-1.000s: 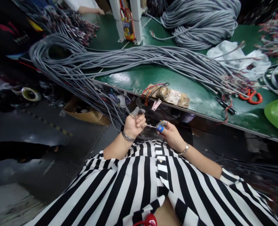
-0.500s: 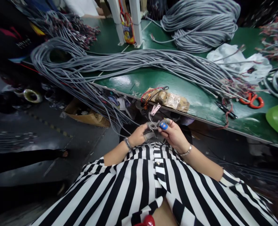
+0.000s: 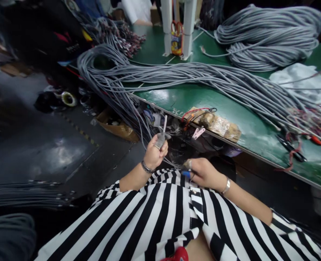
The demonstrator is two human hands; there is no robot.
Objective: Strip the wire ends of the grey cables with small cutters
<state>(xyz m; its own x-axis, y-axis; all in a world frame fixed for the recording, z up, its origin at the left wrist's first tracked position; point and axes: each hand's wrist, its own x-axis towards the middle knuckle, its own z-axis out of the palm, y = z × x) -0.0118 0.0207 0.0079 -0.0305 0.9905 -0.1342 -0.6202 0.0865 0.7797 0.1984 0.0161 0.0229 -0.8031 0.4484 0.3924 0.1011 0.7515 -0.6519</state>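
My left hand (image 3: 155, 151) is raised over the lap, its fingers closed around a grey cable; a pale short end (image 3: 165, 124) stands up above the thumb. Grey wrapping covers some of its fingertips. Lower and to the right, my right hand (image 3: 205, 173) is closed in a pinch close to the striped shirt (image 3: 166, 203). A blue cover (image 3: 186, 174) sits on one of its digits. Thin grey strands (image 3: 172, 163) run between the two hands. What the right fingertips pinch is too small and blurred to make out.
Long grey cables (image 3: 176, 72) lie across the green table (image 3: 166, 96) and hang over its left edge. A taped block (image 3: 220, 125) with a pink clip (image 3: 198, 133) sits at the front edge. Behind are a cable coil (image 3: 269, 36) and a white post (image 3: 166, 21). A cardboard box (image 3: 117, 127) stands below.
My hands have come apart: the left has risen with the pale cable end upright, the right has dropped toward the shirt. The view has swung left, shifting the table rightward.
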